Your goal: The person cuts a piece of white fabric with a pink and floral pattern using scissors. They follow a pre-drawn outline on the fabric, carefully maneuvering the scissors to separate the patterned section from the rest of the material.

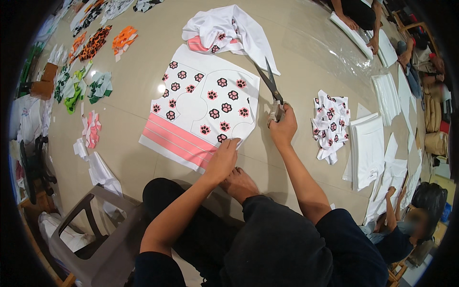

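My right hand (282,122) grips large scissors (273,88) with dark blades, pointing up and slightly apart, just right of a white fabric sheet (201,103) printed with paw marks, cut outlines and a pink striped band. My left hand (227,153) is closed at the sheet's lower right edge, pinching it between thumb and fingers. Above, a crumpled piece of similar fabric (220,28) lies on the floor. To the right sits a loose pile of paw-print cut pieces (331,124). My bare foot (239,182) rests beneath my left hand.
A grey plastic chair (98,239) stands at lower left. Coloured scrap piles (95,43) lie upper left on the tiled floor (296,57). White stacks (366,150) line the right. Other people work at top right (354,19) and lower right (397,239).
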The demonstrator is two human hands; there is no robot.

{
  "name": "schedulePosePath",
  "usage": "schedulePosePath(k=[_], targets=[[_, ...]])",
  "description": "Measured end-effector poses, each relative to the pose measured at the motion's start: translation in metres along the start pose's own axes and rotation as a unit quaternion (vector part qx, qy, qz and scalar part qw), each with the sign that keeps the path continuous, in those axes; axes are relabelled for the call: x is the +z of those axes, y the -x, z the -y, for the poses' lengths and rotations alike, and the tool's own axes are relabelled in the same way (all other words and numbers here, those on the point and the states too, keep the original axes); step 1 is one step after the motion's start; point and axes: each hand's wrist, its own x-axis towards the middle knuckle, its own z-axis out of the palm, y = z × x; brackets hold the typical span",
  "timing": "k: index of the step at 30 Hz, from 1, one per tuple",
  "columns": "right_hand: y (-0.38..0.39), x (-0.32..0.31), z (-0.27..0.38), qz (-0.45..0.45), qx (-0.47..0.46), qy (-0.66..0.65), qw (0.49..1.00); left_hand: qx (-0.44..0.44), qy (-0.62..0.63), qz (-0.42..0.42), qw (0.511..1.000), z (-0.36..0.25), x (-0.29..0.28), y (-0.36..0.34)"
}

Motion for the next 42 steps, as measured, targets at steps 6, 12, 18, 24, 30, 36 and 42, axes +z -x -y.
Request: schedulePosePath(k=[6, 12, 18, 24, 30, 36, 42], targets=[[0.021, -0.034, 0.004, 0.035, 0.068, -0.066, 0.995, -0.018, -0.120, 0.102, 0.987, -0.026, -0.037, 0.006], [0.068, -0.064, -0.008, 0.140, 0.155, -0.142, 0.968, 0.045, -0.074, 0.146, 0.986, -0.049, -0.069, 0.017], [0.098, -0.099, -0.008, 0.177, 0.220, -0.167, 0.945, 0.081, -0.204, -0.038, 0.975, -0.005, -0.002, -0.040], [0.110, -0.123, -0.008, 0.149, 0.234, -0.212, 0.937, 0.136, -0.130, -0.018, 0.982, -0.033, 0.051, -0.085], [0.119, -0.145, -0.026, 0.164, 0.256, -0.196, 0.932, 0.202, 0.007, -0.023, 0.979, -0.047, 0.021, -0.087], [0.142, -0.164, -0.048, 0.257, 0.344, -0.209, 0.879, -0.090, -0.246, -0.020, 0.965, 0.017, -0.055, -0.024], [0.152, -0.173, -0.039, 0.312, 0.407, -0.262, 0.818, -0.285, -0.204, 0.066, 0.934, 0.045, -0.089, 0.030]])
